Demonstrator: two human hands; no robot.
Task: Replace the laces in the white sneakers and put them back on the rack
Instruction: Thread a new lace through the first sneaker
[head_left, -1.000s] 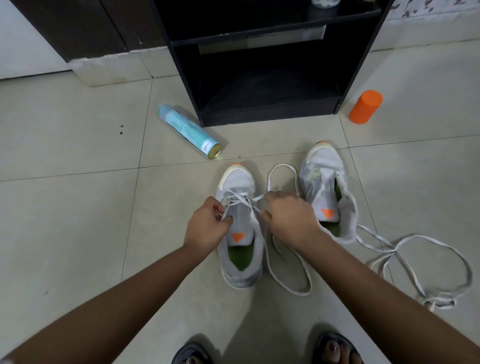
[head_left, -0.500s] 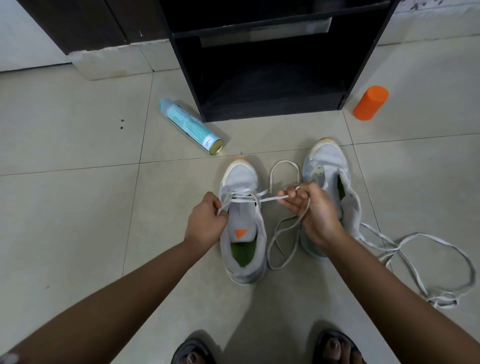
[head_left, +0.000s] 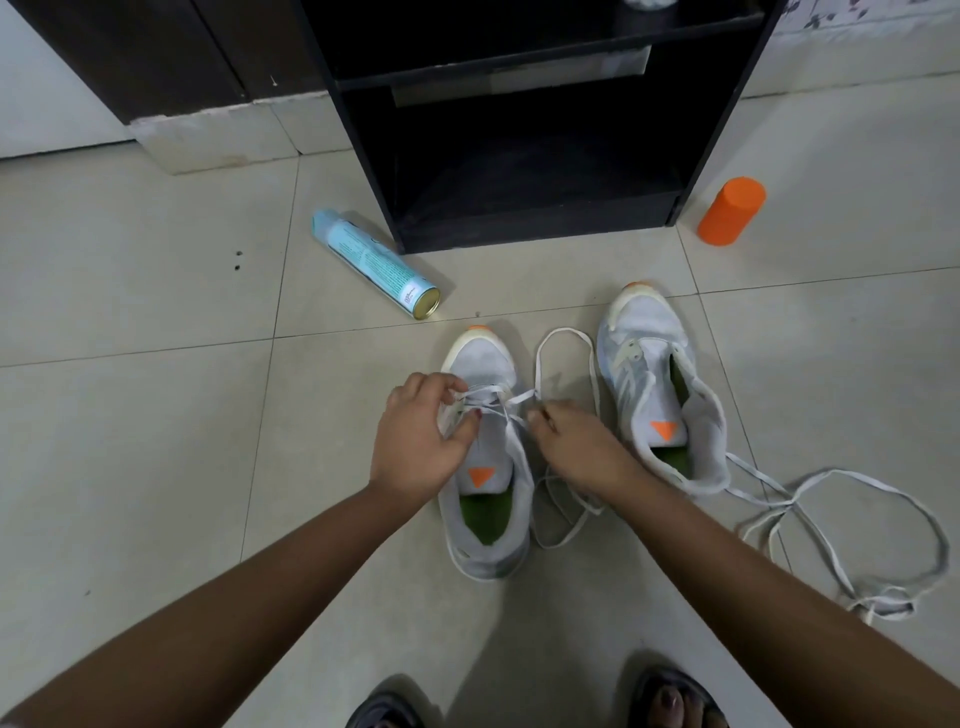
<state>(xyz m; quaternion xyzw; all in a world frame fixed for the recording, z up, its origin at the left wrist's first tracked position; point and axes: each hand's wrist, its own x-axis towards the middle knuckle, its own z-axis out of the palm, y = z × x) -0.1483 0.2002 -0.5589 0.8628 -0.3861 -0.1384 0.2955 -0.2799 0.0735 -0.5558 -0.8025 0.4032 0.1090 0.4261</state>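
Grip, head view: left hand is curled over the left eyelet edge of the near sneaker, thumb and fingers pinching the flap where the lace crosses. Right hand pinches the same lace just beside the right eyelet row, fingertips closed on it. Near sneaker stands on the floor, toe toward the rack. Only the lowest eyelets look threaded, and the rest of the lace lies slack in loops between the two shoes. Far sneaker stands to the right, no lace in it, tongue pulled open. Loose lace lies tangled on the floor to its right, one strand reaching its heel. Spray can lies on its side left of the rack and an orange cylinder stands to its right; neither is in use. Step in hand, as judged: threading the next crossing. To do it well: steady the flap with the left hand, feed the tip squarely through the eyelet, draw the slack through flat with no twist, and even up both ends before moving higher. Watch that the slack loop does not catch under the sole.
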